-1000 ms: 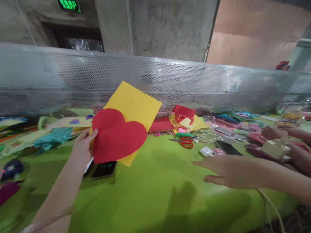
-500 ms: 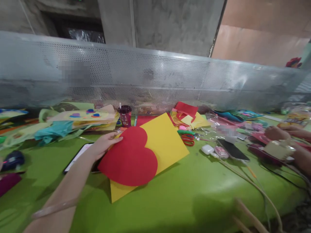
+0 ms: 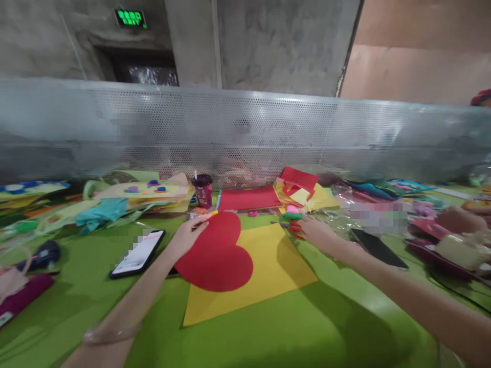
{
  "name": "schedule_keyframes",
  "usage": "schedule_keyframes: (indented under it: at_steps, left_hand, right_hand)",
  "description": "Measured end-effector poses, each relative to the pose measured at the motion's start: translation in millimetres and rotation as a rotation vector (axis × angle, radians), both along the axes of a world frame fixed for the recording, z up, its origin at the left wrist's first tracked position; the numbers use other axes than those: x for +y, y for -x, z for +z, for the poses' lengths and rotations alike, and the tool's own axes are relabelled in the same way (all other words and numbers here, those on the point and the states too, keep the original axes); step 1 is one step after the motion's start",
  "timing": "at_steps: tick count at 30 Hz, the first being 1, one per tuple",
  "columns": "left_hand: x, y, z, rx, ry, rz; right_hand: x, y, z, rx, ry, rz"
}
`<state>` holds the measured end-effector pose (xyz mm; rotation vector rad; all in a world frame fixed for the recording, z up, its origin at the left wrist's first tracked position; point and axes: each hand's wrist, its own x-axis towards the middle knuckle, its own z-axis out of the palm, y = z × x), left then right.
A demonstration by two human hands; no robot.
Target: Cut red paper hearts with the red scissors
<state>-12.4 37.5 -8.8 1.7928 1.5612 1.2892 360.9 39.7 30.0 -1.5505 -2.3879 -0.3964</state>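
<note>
On the green tablecloth (image 3: 268, 327), mid-table: the red heart (image 3: 217, 255) lies flat, overlapping the yellow sheet (image 3: 276, 266). My left hand (image 3: 187, 234) holds the heart's upper lobe, fingers together on its edge. My right hand (image 3: 316, 234) sits over the red-handled scissors (image 3: 296, 232); grip not readable. Risks: loose paper, so a slack hold lets the heart skid off the sheet. A hasty grab at the scissors could nick a finger.

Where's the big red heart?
In the head view, the red heart lies mid-table, left of centre, partly on the yellow paper, with the left hand touching its upper-left edge.
</note>
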Motion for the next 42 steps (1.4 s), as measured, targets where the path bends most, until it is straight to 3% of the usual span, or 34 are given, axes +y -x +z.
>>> schedule_keyframes:
  at_steps: [4, 7, 10, 12, 16, 20, 22, 25, 27, 30, 35, 38, 42]
  left_hand:
    - [10.3, 11.4, -6.1, -0.338, -0.095, 0.131]
    - [15.3, 13.2, -11.1, -0.476, -0.134, 0.21]
    - [13.8, 4.6, -11.6, -0.627, -0.134, 0.189]
    - [9.9, -4.4, -8.9, -0.694, -0.119, 0.129]
    - [2.2, -19.7, -3.2, -0.848, -0.076, 0.001]
    - [0.6, -23.4, -5.4, -0.639, -0.014, 0.063]
    - [0.9, -23.0, -7.5, -0.556, 0.015, 0.073]
    - [0.4, -24.5, -8.0, -0.588, 0.035, 0.061]
    - [-0.4, -27.7, -6.6, -0.727, 0.038, 0.039]
    - [-1.4, -34.7, -3.5, -0.951, 0.02, 0.01]
    - [-5.3, -47.7, -2.1, -1.141, 0.073, -0.041]
    - [-7.2, -52.0, -5.6, -1.135, 0.098, -0.085]
    - [-8.9, -53.3, -3.3, -0.971, 0.153, -0.155]
  right_hand:
    - [42.0, -3.0, -15.3, -0.113, 0.104, 0.006]
    - [49.2, -8.1, -13.8, -0.107, 0.11, 0.006]
    - [44.8, -11.7, -3.2, -0.035, 0.063, -0.057]
    - [40.8, -8.4, 4.0, 0.103, 0.057, -0.084]
    - [37.8, 24.2, 9.3, 0.732, 0.22, 0.018]
    - [36.9, 74.5, -9.0, 1.14, 0.292, 0.098]
    - [34.3, 91.6, -25.9, 1.258, 0.217, 0.068]
    - [29.2, 99.7, -48.9, 1.213, 0.151, 0.106]
    - [27.5, 97.0, -56.1, 1.16, 0.117, 0.088]
    - [27.2, 92.0, -52.1, 1.252, 0.13, 0.058]
    - [24.6, 94.3, -36.2, 1.552, 0.446, 0.171]
    - [24.5, 95.8, -35.2, 1.692, 0.531, 0.219]
    - [28.5, 94.4, -38.9, 1.799, 0.623, 0.296]
